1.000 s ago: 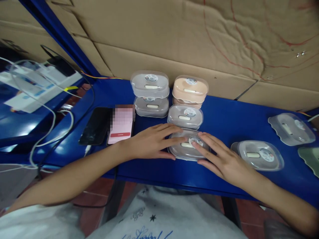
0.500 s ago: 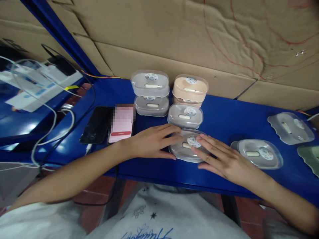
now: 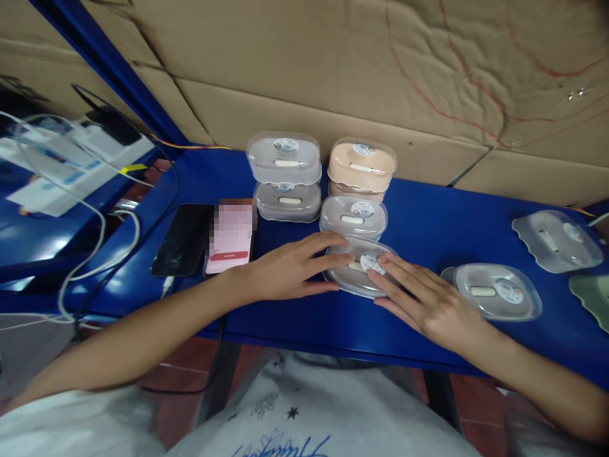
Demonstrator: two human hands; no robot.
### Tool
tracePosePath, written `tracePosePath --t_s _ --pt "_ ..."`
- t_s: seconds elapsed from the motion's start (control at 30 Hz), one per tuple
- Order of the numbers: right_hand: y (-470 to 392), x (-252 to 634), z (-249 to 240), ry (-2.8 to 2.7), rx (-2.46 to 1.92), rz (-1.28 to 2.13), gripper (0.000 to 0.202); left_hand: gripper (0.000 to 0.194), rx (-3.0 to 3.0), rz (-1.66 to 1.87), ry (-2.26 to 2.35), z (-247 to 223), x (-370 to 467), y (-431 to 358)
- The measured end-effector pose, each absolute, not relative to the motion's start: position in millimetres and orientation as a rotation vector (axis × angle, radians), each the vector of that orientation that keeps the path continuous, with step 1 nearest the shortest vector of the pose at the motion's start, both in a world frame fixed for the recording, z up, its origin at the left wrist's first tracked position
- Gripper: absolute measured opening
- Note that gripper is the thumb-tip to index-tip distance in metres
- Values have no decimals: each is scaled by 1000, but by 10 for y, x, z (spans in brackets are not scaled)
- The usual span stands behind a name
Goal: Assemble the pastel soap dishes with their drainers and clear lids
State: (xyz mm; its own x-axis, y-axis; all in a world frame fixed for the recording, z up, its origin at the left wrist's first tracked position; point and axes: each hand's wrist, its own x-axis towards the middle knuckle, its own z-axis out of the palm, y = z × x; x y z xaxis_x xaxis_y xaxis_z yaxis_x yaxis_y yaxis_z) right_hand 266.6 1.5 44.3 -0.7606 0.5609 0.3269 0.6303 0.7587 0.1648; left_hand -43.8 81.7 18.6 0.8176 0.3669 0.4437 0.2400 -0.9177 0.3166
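A grey oval plastic box with a clear lid (image 3: 356, 282), much like a soap box, lies on the blue table between my two hands. A round label and a white oblong piece show on its top. My left hand (image 3: 299, 266) holds its left side, fingertips over the lid and thumb low at the front. My right hand (image 3: 423, 298) grips the right side, fingers across the label and thumb by the front edge. Just behind it, touching or nearly so, sits another grey lidded box (image 3: 353, 219). The fingers partly cover the held box.
Behind stand stacked grey boxes (image 3: 285, 162) and a stack with a peach box (image 3: 361, 168) on top. More boxes lie right: a grey one (image 3: 497, 292), another grey one (image 3: 556, 241) and a green one (image 3: 590, 295). Two phones (image 3: 181, 238) and a power strip (image 3: 61, 184) with cables are left.
Both hands have slid the grey box a little away from me, closer to the grey box behind it. The other boxes have stayed in place.
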Motion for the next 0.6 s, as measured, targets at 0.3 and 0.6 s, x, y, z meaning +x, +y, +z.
tracePosePath --t_s 0.3,0.6 --pt "295 3548 587 -2580 -1445 -57 41 53 2898 668 655 235 -472 869" --pt "517 4296 924 -2230 -1796 70 62 51 3014 577 775 198 -526 946"
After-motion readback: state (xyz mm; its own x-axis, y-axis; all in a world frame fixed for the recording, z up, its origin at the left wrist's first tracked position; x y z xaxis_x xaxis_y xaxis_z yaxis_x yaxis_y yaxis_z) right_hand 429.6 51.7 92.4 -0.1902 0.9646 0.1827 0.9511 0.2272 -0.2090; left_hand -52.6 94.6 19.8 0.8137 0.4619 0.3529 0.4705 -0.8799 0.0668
